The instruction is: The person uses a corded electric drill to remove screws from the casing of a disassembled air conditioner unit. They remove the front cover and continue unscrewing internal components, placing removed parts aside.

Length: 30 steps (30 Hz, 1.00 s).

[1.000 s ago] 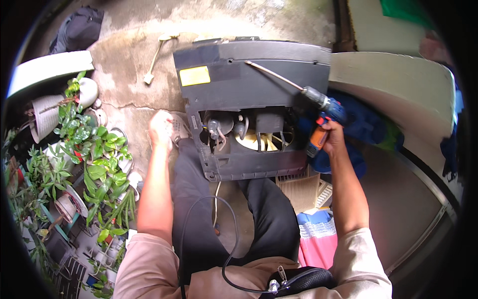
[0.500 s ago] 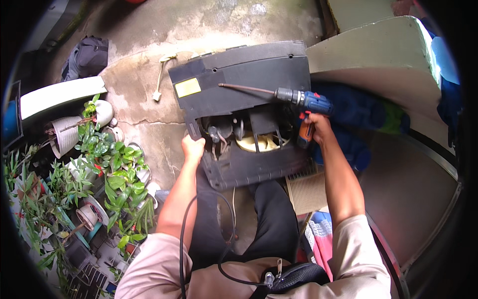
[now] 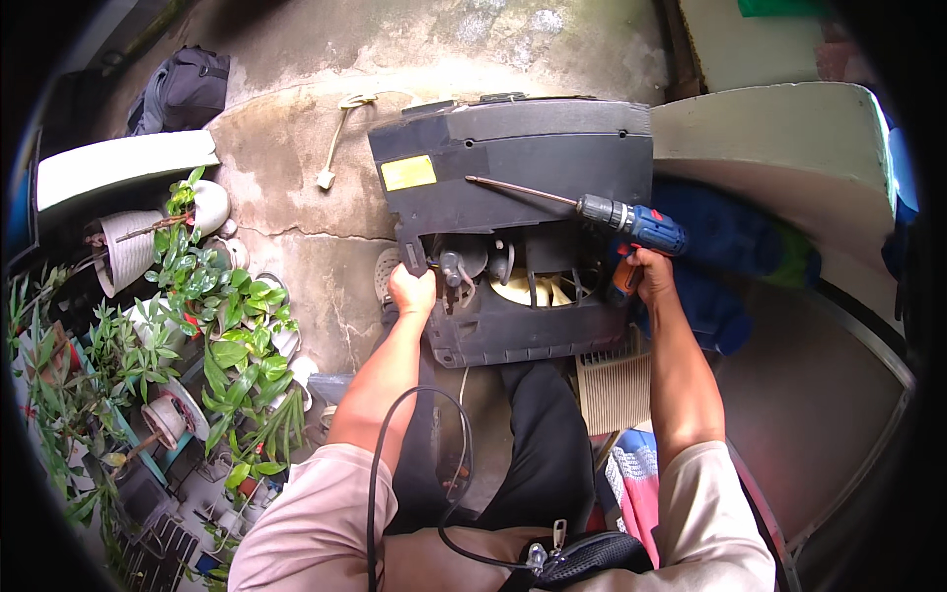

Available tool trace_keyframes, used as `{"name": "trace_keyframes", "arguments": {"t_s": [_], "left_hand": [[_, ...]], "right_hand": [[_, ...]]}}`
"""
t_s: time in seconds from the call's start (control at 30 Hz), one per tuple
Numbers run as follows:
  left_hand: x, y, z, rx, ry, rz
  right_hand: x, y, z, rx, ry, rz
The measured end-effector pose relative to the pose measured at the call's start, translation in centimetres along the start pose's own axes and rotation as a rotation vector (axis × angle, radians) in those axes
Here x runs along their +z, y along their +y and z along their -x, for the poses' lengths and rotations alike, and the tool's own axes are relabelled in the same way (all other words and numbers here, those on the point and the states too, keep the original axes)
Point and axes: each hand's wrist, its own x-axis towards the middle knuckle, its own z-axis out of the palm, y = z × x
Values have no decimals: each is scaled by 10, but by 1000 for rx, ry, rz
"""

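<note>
In front of me is a dark grey appliance housing with a yellow label on its upper left. Its open lower section shows a cream fan wheel and a small motor with wires. My left hand is closed around the left edge of the housing, beside the opening. My right hand grips the orange-and-black handle of a blue cordless drill. The drill's long bit points left across the panel; whether its tip touches the surface I cannot tell.
Potted plants crowd the left side. A dark bag and a white cord with a plug lie on the concrete floor. Blue bottles stand right of the housing, near a ribbed beige grille. A black cable loops before my body.
The housing, both hands and the drill have shifted right in the picture. The drill stays in my right hand, and my left hand keeps its hold on the housing.
</note>
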Motion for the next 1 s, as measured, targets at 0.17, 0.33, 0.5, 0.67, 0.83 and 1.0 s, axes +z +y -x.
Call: {"name": "trace_keyframes", "arguments": {"t_s": [0.17, 0.33, 0.5, 0.67, 0.83, 1.0], "left_hand": [[-6, -4, 2, 71, 7, 93], [-11, 19, 7, 124, 63, 250], [-25, 36, 22, 42, 3, 209], [-4, 5, 21, -111, 41, 109], [-2, -13, 0, 70, 95, -102], [-38, 27, 32, -17, 34, -6]], "right_hand": [[4, -3, 14, -41, 8, 32], [33, -26, 19, -49, 45, 39], [23, -30, 41, 92, -78, 50], [7, -6, 23, 89, 54, 90], [15, 9, 61, 2, -24, 5], [-1, -5, 60, 44, 41, -7]]}}
